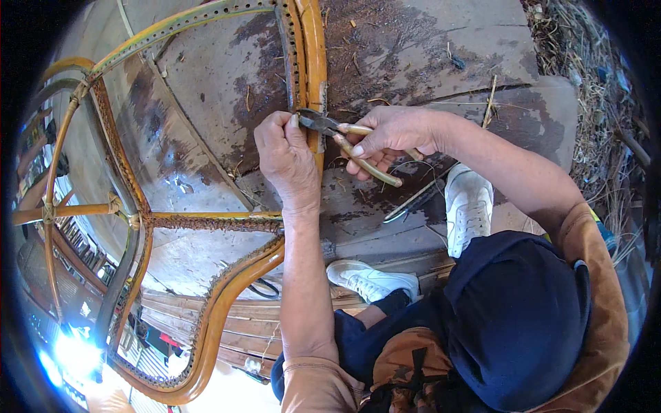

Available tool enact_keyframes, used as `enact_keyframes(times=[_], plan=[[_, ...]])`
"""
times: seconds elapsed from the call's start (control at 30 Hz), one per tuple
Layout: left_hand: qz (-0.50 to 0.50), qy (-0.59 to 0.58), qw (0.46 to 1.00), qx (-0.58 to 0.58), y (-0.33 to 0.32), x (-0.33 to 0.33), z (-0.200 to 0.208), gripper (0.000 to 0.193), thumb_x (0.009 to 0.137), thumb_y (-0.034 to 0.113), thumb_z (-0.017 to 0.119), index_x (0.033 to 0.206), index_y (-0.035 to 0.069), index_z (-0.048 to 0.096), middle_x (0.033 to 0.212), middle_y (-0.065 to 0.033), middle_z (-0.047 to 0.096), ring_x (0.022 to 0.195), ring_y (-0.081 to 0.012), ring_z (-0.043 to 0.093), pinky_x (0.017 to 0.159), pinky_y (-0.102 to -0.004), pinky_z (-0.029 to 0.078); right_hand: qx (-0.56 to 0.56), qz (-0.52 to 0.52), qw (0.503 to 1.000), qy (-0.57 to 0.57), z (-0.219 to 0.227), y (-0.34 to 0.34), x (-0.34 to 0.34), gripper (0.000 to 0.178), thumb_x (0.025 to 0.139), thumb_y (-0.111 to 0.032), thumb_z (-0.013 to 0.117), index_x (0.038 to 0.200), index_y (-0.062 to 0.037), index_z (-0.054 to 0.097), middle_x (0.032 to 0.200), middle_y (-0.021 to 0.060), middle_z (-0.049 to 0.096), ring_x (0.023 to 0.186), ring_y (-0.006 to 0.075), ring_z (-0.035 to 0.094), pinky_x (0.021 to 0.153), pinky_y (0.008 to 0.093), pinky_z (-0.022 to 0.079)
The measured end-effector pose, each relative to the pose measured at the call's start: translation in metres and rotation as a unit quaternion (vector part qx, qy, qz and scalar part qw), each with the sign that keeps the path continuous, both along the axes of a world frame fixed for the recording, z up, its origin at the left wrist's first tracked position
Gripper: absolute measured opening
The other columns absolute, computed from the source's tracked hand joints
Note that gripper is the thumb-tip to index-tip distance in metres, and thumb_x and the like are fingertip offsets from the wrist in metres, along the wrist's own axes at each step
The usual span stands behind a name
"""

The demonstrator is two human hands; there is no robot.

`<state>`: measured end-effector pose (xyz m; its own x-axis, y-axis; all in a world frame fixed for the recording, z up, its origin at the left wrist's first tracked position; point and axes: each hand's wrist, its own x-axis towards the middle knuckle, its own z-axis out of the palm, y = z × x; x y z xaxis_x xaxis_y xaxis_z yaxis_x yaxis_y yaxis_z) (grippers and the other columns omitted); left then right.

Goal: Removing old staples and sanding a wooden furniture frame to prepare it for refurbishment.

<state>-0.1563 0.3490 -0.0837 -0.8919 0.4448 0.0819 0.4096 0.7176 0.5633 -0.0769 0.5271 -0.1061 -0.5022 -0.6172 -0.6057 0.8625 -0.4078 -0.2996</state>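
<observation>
A curved yellow-brown rattan furniture frame [315,48], its rails lined with small holes, stands at my left and reaches up past my hands. My left hand [284,155] is closed at the upright rail, thumb and fingers pinched together at its edge; what they hold is hidden. In my right hand [392,134] is a pair of pliers [320,122] with dark jaws and worn tan handles. The jaws meet the rail right beside my left thumb. Whether they grip anything there is too small to tell.
Wet-stained brown sheeting [427,41] covers the ground, with scattered fibre scraps. A thin strip [416,201] lies near my white shoe [469,206]. Dry fibre debris [595,89] piles at the far right. Wooden slats [186,316] show at lower left, by a glaring light.
</observation>
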Motion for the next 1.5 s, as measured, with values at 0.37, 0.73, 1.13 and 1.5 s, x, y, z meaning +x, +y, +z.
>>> enact_keyframes(times=[0.37, 0.73, 1.13, 1.5], plan=[[-0.09, 0.014, 0.995, -0.036, -0.001, -0.008, 0.007, 0.012, 0.087, 0.0, 0.06, 0.098, 0.003, 0.057, 0.094, -0.0124, 0.058, 0.088, -0.0316, 0.057, 0.077, -0.0397, 0.048, 0.018, 0.038, 0.999, 0.012, 0.003, 0.016, -0.006, 0.028, 0.088, -0.015, 0.065, 0.112, -0.0012, 0.06, 0.099, 0.0092, 0.07, 0.089, 0.0167, 0.069, 0.072, 0.0276, 0.055], [-0.031, -0.051, 0.998, -0.022, 0.0, -0.013, 0.008, 0.007, 0.094, 0.007, 0.056, 0.095, 0.002, 0.06, 0.088, -0.0109, 0.059, 0.08, -0.0238, 0.057, 0.075, -0.0341, 0.047, 0.185, 0.154, 0.964, 0.117, 0.005, 0.016, -0.013, 0.027, 0.091, -0.019, 0.061, 0.112, -0.0021, 0.059, 0.096, 0.0069, 0.069, 0.084, 0.0146, 0.069, 0.062, 0.0253, 0.054], [-0.106, 0.03, 0.993, -0.033, 0.0, -0.009, 0.003, 0.007, 0.09, 0.002, 0.059, 0.096, 0.003, 0.059, 0.092, -0.0116, 0.059, 0.087, -0.0288, 0.057, 0.078, -0.0379, 0.048, 0.033, 0.078, 0.996, 0.024, -0.001, 0.014, -0.01, 0.022, 0.092, -0.019, 0.063, 0.1, 0.001, 0.06, 0.09, 0.0084, 0.069, 0.075, 0.0158, 0.069, 0.058, 0.0283, 0.056], [-0.071, 0.04, 0.996, -0.038, -0.002, -0.002, -0.001, 0.012, 0.088, 0.002, 0.061, 0.099, 0.003, 0.059, 0.098, -0.0129, 0.06, 0.091, -0.0307, 0.059, 0.08, -0.0396, 0.05, 0.295, 0.09, 0.929, 0.206, 0.006, -0.008, -0.004, 0.022, 0.095, -0.021, 0.058, 0.092, 0.0, 0.062, 0.067, 0.0036, 0.063, 0.057, 0.0121, 0.062, 0.054, 0.0294, 0.05]])
